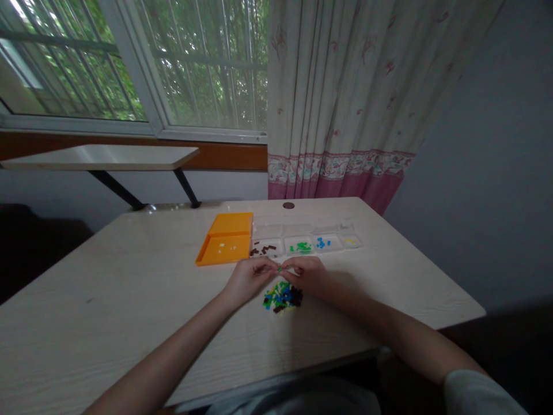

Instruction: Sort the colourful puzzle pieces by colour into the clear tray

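Note:
My left hand (250,278) and my right hand (307,273) meet fingertip to fingertip above the table, both pinched on a small green piece (280,268) between them. Just below the hands lies a heap of small mixed-colour bricks (283,297) in green, blue, yellow and dark brown. Beyond the hands stands a clear compartment tray (276,230); its near row holds dark brown pieces (262,250), green pieces (301,247), blue pieces (322,242) and yellow pieces (349,241), each in a separate cell.
An orange lid (224,239) with a few tiny pieces on it lies left of the tray. The light wooden table (129,300) has a round cable hole (288,205) at its far edge. Behind it are a window, a flowered curtain and a second tabletop.

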A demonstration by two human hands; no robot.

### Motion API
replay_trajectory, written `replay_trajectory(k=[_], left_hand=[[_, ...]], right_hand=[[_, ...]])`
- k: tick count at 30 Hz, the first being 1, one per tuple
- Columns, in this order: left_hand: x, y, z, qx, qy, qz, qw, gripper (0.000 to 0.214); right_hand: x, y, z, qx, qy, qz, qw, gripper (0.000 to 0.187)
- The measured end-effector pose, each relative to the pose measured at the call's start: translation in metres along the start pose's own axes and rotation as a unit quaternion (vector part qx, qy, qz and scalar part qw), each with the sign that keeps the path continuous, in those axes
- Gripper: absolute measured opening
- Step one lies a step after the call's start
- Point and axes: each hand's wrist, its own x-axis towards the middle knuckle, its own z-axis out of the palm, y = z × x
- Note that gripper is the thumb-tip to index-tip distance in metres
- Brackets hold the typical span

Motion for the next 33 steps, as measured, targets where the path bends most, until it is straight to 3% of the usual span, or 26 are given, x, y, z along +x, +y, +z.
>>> replay_trajectory(k=[6,13,20,25,29,33], left_hand=[[-0.001,0.003,-0.001,0.006,-0.008,0.036,0.999,0.011],[-0.002,0.005,-0.003,0.040,0.011,0.062,0.997,0.010],[0.000,0.008,-0.003,0.001,0.001,0.011,1.000,0.015],[-0.001,0.003,-0.005,0.031,-0.062,-0.022,0.997,0.022],[-0.001,0.001,-0.004,0.117,-0.139,0.017,0.983,0.021],[0.000,0.002,-0.001,0.158,-0.156,0.046,0.974,0.024]], right_hand=[[-0.001,0.003,0.001,0.010,0.012,-0.034,0.999,0.016],[-0.001,0.004,0.000,0.019,0.013,-0.028,0.999,0.015],[-0.001,0.002,-0.001,0.034,0.040,-0.044,0.998,0.016],[0.002,0.006,-0.008,0.002,0.096,-0.067,0.993,0.018],[0.008,0.014,-0.019,-0.041,0.167,-0.070,0.983,0.019],[0.011,0.022,-0.028,-0.062,0.191,-0.068,0.977,0.017]])
